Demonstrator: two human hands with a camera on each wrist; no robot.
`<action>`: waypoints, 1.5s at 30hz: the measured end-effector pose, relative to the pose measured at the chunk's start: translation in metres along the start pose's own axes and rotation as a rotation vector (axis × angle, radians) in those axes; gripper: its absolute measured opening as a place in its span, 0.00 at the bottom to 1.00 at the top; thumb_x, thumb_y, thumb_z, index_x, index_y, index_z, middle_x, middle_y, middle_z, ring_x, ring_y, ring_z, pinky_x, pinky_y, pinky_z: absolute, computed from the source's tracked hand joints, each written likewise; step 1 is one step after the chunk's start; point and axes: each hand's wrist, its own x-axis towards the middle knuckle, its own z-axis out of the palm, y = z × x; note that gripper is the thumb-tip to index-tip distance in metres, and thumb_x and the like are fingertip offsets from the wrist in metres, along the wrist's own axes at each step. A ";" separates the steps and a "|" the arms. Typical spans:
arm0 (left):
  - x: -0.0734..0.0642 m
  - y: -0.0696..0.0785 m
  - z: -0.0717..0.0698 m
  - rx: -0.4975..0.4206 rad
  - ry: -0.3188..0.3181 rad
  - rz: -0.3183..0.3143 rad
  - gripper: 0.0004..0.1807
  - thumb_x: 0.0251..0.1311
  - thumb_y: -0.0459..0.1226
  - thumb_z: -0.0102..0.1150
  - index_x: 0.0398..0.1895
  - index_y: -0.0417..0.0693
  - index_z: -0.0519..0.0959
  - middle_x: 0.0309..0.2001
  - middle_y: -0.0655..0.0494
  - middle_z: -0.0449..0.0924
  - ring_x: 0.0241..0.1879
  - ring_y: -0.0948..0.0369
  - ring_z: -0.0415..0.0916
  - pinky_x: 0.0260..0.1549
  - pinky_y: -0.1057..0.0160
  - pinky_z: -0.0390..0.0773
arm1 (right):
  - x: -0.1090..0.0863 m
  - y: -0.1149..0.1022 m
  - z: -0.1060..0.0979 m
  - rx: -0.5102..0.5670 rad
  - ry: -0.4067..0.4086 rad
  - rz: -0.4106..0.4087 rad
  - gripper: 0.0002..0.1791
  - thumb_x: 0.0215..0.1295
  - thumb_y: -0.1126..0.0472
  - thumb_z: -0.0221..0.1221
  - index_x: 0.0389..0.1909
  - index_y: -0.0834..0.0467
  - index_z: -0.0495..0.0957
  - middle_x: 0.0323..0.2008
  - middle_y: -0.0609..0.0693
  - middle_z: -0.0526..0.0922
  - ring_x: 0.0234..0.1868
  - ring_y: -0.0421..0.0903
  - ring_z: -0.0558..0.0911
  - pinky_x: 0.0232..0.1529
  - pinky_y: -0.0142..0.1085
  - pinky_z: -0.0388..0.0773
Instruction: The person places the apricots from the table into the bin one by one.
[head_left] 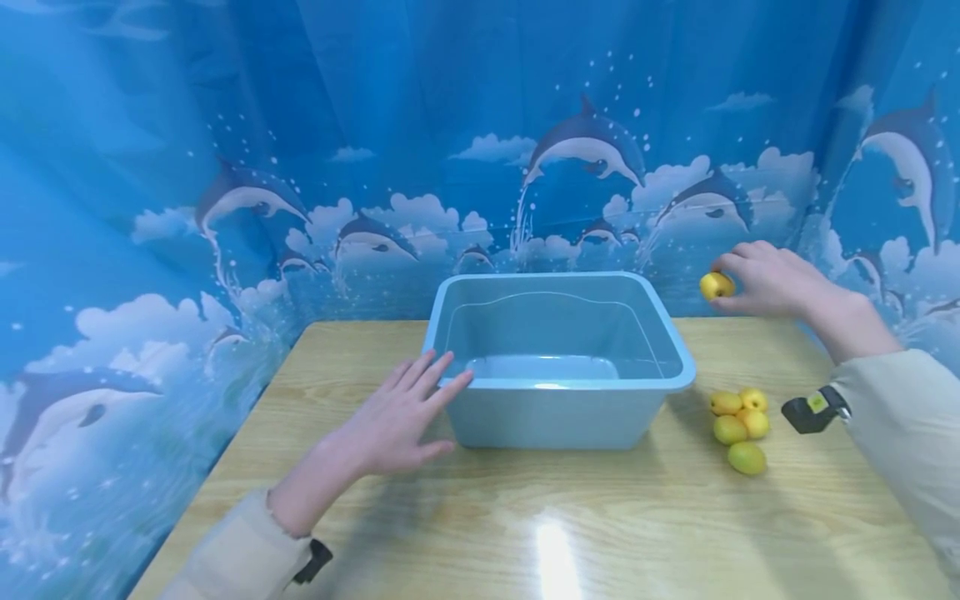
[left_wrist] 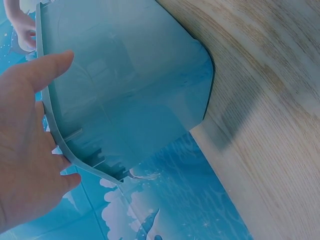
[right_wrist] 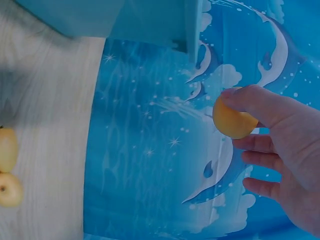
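Note:
My right hand (head_left: 776, 279) pinches a small, round yellow fruit (head_left: 717, 286) between thumb and fingers, up in the air beyond the bin's right side. Seen from the right wrist, the fruit (right_wrist: 235, 116) is smooth and orange-yellow, against the curtain. A light blue plastic bin (head_left: 551, 417) stands on the table, its open top facing up. At its near left corner my left hand (head_left: 390, 417) rests with fingers spread over the rim (left_wrist: 54, 120). Several yellow and greenish fruits (head_left: 752, 423) lie in a cluster right of the bin.
The wooden table (head_left: 600, 517) has a bright light reflection near its front. Behind and left of it hangs a blue curtain (head_left: 450, 100) printed with dolphins and clouds. Small black devices (head_left: 816, 409) sit at both wrists.

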 end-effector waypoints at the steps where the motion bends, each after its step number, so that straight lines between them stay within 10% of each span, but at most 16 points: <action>1: 0.000 0.000 0.000 -0.001 -0.002 -0.001 0.49 0.56 0.58 0.56 0.74 0.58 0.42 0.73 0.45 0.37 0.70 0.44 0.38 0.65 0.43 0.46 | 0.002 -0.001 -0.001 0.002 -0.003 0.003 0.28 0.55 0.52 0.63 0.50 0.67 0.74 0.45 0.66 0.74 0.47 0.65 0.70 0.39 0.57 0.70; 45: 0.000 0.001 0.001 -0.002 -0.003 -0.010 0.49 0.55 0.58 0.56 0.74 0.57 0.43 0.73 0.45 0.38 0.70 0.45 0.37 0.65 0.44 0.45 | 0.072 -0.060 -0.027 0.009 -0.055 -0.104 0.25 0.55 0.53 0.62 0.50 0.64 0.75 0.46 0.62 0.76 0.45 0.58 0.73 0.43 0.53 0.71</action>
